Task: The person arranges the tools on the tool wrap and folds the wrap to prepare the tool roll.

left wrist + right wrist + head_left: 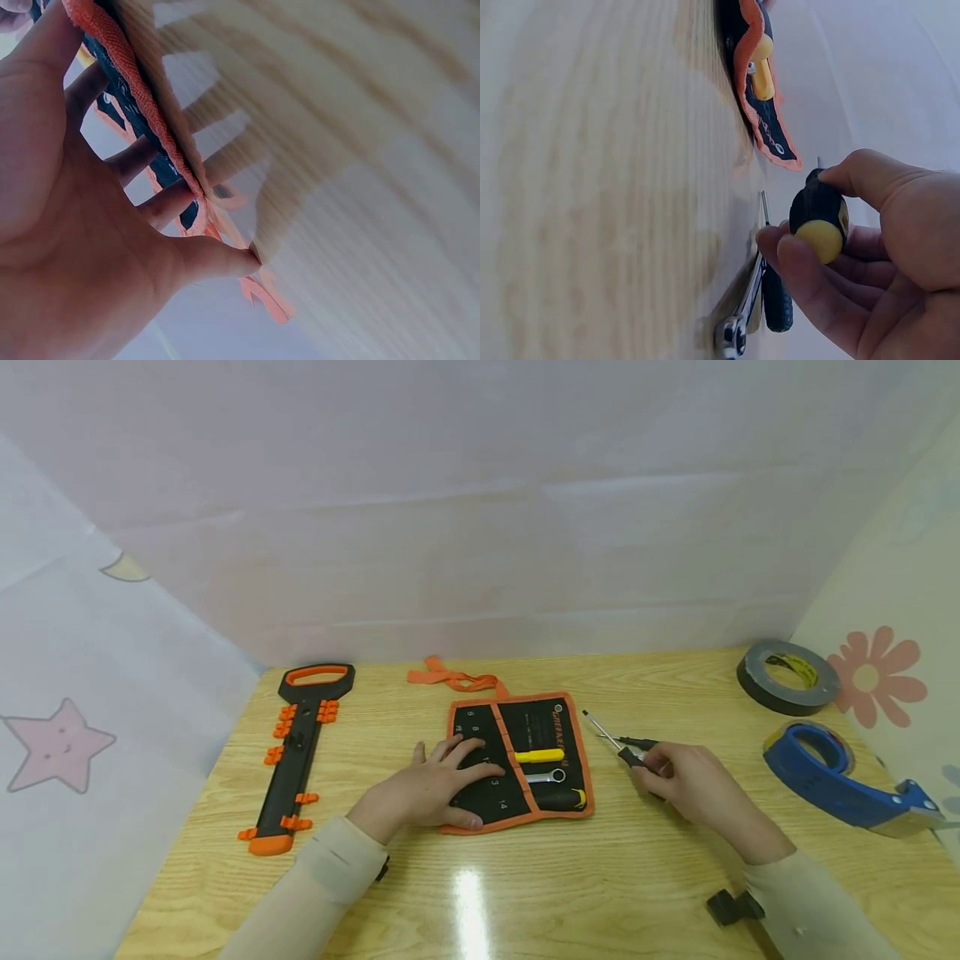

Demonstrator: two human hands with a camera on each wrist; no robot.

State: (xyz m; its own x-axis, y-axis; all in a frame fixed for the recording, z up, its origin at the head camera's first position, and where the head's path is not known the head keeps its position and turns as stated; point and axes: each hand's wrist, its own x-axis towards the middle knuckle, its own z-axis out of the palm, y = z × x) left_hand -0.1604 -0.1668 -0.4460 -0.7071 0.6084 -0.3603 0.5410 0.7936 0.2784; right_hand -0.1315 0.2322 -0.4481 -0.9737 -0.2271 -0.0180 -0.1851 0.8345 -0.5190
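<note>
The screwdriver is in the right hand, just to the right of the pouch. Thumb and fingers pinch its black handle, which has a yellow end. Near that hand, a second screwdriver and a shiny wrench lie on the table. The left hand rests on the pouch with its fingers spread. The pouch lies flat, with a yellow tool poking out of a pocket. Tape and a blue tape cutter sit far right; a black-and-orange bar lies far left.
</note>
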